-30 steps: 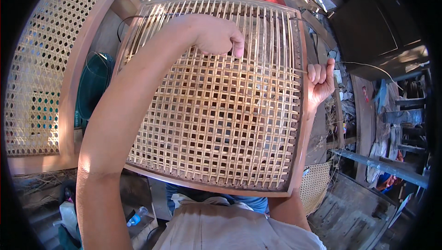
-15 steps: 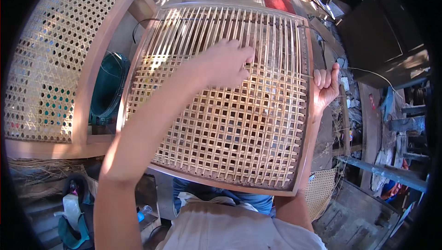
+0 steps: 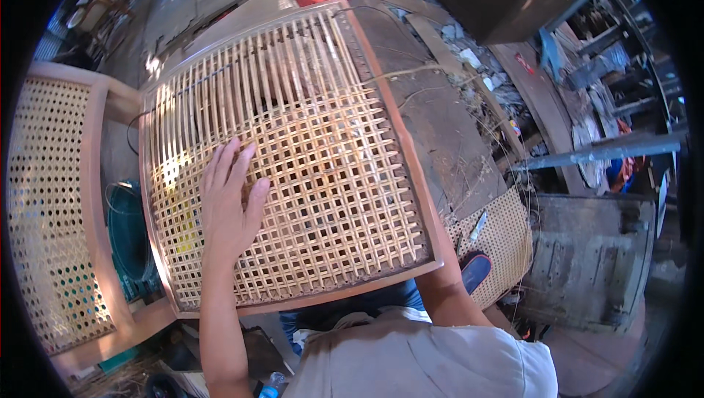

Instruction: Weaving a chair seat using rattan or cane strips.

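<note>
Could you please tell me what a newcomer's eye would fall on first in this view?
First comes the large wooden-framed panel of pale woven cane in the middle, closely latticed near the person and only bare upright strands at its far end. The left hand lies flat and open on its lower left part; the right hand is hidden beneath the frame. At the left edge stands a second cane panel with a finer open weave.

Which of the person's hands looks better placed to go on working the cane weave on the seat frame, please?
Probably the left. The left hand lies flat, fingers spread, on the cane weave of the wooden seat frame. The right hand is hidden beneath that frame; only its forearm shows.
</note>
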Demonstrator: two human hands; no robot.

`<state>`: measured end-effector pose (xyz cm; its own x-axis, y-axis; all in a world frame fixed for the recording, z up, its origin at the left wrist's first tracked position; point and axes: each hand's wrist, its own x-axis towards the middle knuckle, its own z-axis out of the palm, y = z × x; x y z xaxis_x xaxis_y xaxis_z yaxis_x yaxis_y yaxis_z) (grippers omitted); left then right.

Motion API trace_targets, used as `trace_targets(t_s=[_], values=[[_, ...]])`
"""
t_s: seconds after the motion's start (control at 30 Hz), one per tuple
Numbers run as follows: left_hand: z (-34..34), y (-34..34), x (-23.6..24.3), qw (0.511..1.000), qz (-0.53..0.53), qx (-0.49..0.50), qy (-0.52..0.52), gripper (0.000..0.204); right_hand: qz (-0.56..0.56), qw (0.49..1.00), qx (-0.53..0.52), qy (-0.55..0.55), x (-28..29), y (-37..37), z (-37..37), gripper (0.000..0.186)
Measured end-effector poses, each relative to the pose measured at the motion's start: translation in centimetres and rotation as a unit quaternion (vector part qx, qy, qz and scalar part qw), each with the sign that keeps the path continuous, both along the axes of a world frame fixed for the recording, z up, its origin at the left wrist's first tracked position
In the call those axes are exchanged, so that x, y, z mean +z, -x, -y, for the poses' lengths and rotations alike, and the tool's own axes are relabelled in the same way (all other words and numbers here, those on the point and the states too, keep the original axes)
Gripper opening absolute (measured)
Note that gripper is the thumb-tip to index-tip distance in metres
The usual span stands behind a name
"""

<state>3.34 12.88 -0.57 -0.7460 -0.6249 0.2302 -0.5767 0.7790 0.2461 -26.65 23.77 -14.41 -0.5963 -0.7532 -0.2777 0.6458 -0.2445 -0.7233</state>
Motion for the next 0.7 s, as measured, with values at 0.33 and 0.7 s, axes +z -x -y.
trace_targets(t_s=[0.33, 0.7], values=[[-0.1, -0.2, -0.1, 0.999, -0.013, -0.025, 0.016, 0.045, -0.583, 0.757, 0.102, -0.277, 1.7, 14.1, -15.5, 0.022], [0.3, -0.4, -1.3, 0.996, -0.057, -0.050, 0.040, 0.047, -0.589, 0.734, 0.071, -0.331, 10.4, 20.8, -31.7, 0.018]])
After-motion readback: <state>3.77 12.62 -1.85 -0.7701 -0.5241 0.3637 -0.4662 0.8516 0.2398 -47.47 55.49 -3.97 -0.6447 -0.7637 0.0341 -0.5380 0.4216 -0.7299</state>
